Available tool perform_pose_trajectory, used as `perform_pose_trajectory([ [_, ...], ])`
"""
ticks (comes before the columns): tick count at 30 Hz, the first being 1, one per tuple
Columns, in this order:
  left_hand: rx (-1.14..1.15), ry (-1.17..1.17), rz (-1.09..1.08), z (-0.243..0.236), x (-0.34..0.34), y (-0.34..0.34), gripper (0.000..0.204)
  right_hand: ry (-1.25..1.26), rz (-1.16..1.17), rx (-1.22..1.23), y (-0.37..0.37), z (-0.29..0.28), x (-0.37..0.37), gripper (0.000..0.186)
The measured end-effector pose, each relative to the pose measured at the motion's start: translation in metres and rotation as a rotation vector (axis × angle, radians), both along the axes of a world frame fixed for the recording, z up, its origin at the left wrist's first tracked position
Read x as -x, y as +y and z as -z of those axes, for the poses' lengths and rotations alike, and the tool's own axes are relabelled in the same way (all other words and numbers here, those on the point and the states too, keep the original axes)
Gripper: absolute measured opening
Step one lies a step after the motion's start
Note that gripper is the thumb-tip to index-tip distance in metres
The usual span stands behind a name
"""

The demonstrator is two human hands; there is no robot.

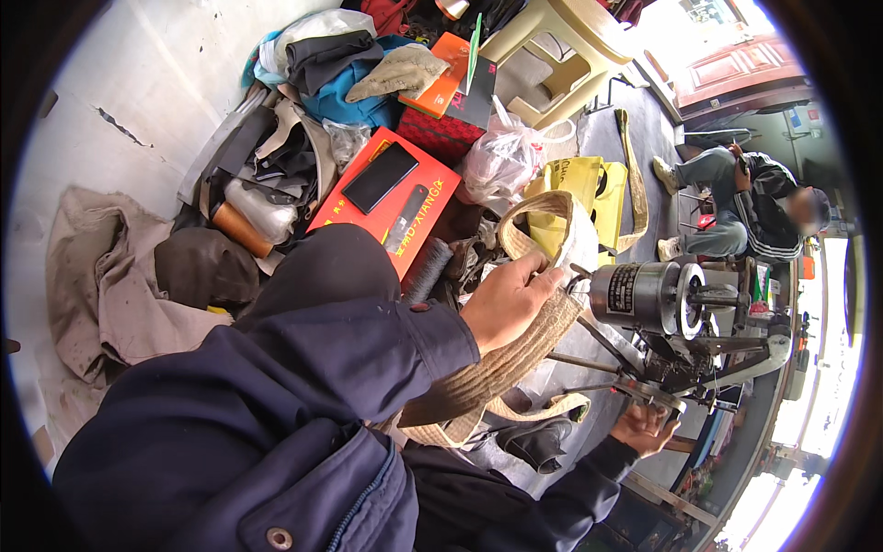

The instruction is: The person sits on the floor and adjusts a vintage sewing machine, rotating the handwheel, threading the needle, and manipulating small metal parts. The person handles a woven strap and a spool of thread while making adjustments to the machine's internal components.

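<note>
My left hand (515,299) is closed on a tan ribbed cloth piece with a wide webbing strap (544,210), its fingertips close to the stitching head. That head belongs to a metal hand-cranked sewing machine (635,296), with a round steel cylinder at its end. Below my left hand the ribbed cloth (501,368) hangs in folds over my lap, and more strap loops down beyond it. Lower right, my right hand (646,429) has its fingers curled at the machine's hand wheel (655,396); part of the grip is hidden.
A red box (405,248) carries a black phone (380,177) and a flat dark tool. Around it lie cloth scraps (285,147), a white plastic bag (501,158) and a yellow bag (602,198). Beyond are a beige plastic stool (579,41) and a seated person (773,207).
</note>
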State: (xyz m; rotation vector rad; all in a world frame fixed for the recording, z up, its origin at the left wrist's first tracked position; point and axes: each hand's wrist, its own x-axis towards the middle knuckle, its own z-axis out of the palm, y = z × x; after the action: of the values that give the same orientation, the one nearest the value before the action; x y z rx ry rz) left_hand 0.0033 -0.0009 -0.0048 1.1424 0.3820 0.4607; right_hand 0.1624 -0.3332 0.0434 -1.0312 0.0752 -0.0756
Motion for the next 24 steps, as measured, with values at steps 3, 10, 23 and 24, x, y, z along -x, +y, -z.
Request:
perform_pose_trajectory([
  [3, -0.023, 0.052, 0.020, 0.005, -0.006, 0.002, 0.040, -0.032, -0.378, 0.125, 0.057, 0.003, 0.034, 0.027],
  [10, -0.042, 0.019, -0.010, 0.012, -0.029, 0.005, 0.040, -0.180, -0.173, 0.233, 0.109, 0.016, 0.001, 0.015],
  [23, -0.198, 0.063, 0.122, -0.007, -0.018, 0.023, 0.029, -0.227, -0.100, 0.414, 0.090, 0.112, -0.086, 0.041],
  [24, -0.231, 0.068, 0.118, -0.007, -0.017, 0.024, 0.028, -0.212, -0.121, 0.358, 0.097, 0.116, -0.083, 0.042],
])
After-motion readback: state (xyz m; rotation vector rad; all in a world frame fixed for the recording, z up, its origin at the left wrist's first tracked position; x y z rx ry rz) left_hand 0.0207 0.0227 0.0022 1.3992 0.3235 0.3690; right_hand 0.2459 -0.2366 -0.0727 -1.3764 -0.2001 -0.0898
